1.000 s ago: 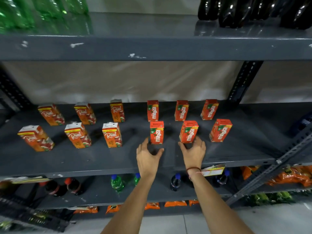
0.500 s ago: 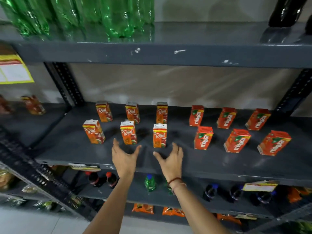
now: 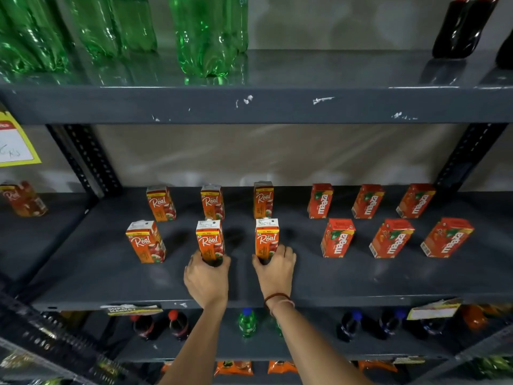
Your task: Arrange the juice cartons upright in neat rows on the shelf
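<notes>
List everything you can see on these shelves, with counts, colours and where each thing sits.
Real cartons: six, orange, middle shelf left, two rows; a seventh blurred on the neighbouring shelf, far left.
Maaza cartons: six, red-orange, middle shelf right, two rows.
Green bottles: several, top shelf left.
Dark bottles: two at least, top shelf right.
Small bottles: mixed caps, lower shelf.
Hands: left hand on the front middle Real carton; right hand on the front right one.

A shop: steel racks [image 3: 249, 107] stocked with bottles [image 3: 208, 37], price tags [image 3: 16, 143].
</notes>
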